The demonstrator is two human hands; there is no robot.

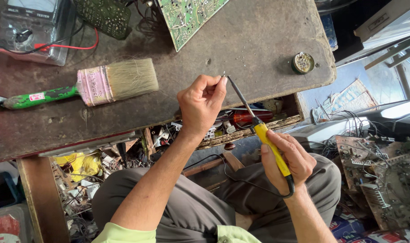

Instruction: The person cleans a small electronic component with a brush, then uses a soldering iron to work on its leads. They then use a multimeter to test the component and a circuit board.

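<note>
My right hand point(289, 158) grips the yellow handle of a soldering iron point(263, 135), its dark shaft slanting up and left over the worn workbench point(241, 49). The iron's tip meets the fingertips of my left hand point(201, 102), which pinch something tiny and thin near the bench's front edge; I cannot make out what it is. A black cord runs from the handle down across my lap.
A green-handled paintbrush point(92, 85) lies left on the bench. A green circuit board point(189, 15) and a multimeter point(29, 27) with red and black leads sit at the back. A small round tin point(302, 63) rests far right. Cluttered open drawers hang below; scrap boards point(385, 175) pile at right.
</note>
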